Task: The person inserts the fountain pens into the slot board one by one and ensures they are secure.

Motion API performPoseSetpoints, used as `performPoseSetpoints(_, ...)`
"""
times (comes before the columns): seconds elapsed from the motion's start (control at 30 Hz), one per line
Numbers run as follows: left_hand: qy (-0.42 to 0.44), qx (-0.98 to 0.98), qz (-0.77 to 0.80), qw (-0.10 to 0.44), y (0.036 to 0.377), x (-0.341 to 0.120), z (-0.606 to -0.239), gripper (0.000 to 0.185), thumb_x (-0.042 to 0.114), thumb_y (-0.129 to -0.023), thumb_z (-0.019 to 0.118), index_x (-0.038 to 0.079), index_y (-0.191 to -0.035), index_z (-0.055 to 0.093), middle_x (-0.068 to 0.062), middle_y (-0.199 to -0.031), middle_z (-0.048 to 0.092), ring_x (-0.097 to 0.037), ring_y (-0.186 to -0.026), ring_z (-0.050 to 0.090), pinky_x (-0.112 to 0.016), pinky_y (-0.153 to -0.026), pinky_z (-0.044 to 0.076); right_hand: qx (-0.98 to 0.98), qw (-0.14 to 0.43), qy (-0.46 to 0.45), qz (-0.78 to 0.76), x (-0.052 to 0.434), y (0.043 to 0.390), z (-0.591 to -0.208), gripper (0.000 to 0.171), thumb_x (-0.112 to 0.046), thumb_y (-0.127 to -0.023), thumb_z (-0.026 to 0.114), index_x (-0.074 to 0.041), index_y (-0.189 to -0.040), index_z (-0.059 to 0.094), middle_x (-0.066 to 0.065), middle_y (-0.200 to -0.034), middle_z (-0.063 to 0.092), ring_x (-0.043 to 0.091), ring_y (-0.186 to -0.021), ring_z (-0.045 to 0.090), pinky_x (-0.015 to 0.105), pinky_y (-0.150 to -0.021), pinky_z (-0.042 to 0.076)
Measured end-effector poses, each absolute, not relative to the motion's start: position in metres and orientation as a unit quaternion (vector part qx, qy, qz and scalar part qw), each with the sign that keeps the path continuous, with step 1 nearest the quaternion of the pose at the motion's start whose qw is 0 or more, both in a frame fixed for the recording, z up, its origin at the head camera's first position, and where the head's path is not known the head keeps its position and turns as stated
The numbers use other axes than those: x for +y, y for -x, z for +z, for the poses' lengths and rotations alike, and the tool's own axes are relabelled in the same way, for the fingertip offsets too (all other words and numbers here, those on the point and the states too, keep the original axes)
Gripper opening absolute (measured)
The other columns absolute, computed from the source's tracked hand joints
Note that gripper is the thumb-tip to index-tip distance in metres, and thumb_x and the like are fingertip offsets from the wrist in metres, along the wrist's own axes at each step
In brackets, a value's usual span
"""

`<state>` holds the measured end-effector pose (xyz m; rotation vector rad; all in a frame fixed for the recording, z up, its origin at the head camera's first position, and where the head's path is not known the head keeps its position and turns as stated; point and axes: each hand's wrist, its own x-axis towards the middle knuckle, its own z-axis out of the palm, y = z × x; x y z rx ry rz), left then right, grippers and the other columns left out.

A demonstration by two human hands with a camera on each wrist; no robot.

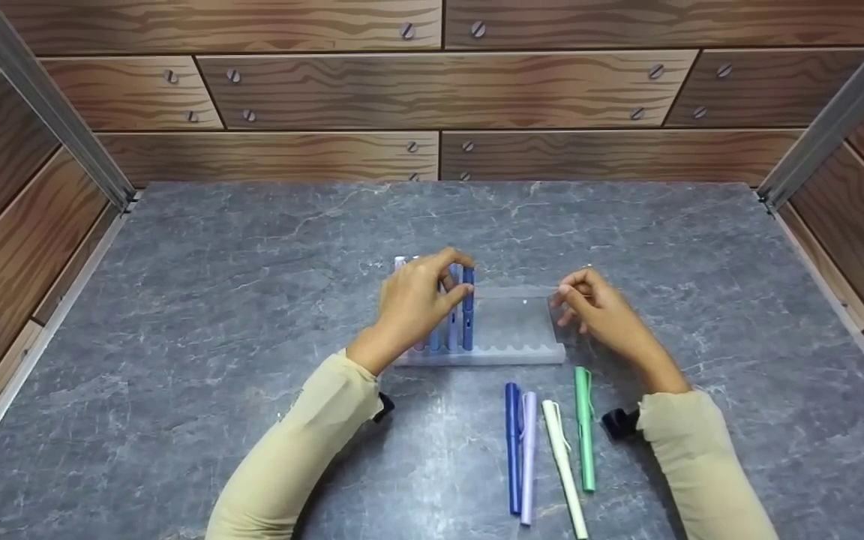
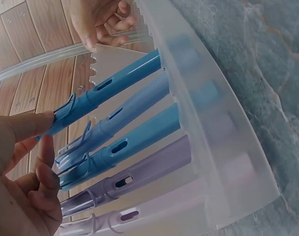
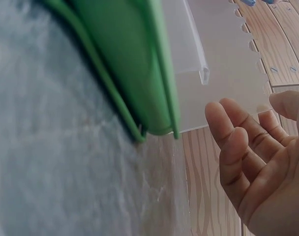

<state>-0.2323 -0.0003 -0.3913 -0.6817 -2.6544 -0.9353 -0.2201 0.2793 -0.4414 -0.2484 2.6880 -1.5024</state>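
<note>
Head, left hand (image 1: 418, 296), blue pen (image 1: 468, 315) (top pinched)

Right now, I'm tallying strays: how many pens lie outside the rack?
4, on the near side of the rack, from left: dark blue pen, lavender pen, pale green pen, green pen. Sleeves could hide more.

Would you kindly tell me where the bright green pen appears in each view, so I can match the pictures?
Head: the green pen lies right of centre in the lower half.
Left wrist: not in it.
Right wrist: the green pen looms large and blurred at the top, left of centre.
Shared landmark: the translucent rack.
</note>
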Motion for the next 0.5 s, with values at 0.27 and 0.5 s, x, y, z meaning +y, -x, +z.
performPoseSetpoints(0.27, 0.238, -0.897, -0.345, 0.141, 0.231, -0.002, -0.395, 0.028, 0.025, -0.084, 0.074, 0.023, -0.111, 0.068, 0.006, -0.071, 0.067, -0.005, -0.055, 0.050, -0.019, -0.047, 0.034, 0.872, 0.031, 0.089, -0.480, 0.279, 0.218, -0.439, 0.033, -0.030, -0.103, 0.043, 0.000, -0.118, 0.046, 0.019, -0.107, 0.066, 0.015, -0.076, 0.066, 0.027, -0.057, 0.049)
performPoseSetpoints(0.5, 0.258, -0.884, -0.370, 0.120, 0.221, -0.003, -0.398, 0.034, 0.030, -0.084, 0.074, 0.020, -0.116, 0.064, 0.006, -0.073, 0.068, -0.002, -0.051, 0.043, -0.017, -0.044, 0.029, 0.873, 0.029, 0.083, -0.481, 0.278, 0.218, -0.439, 0.032, -0.029, -0.103, 0.043, -0.001, -0.117, 0.046, 0.019, -0.106, 0.066, 0.016, -0.075, 0.066, 0.026, -0.057, 0.049)
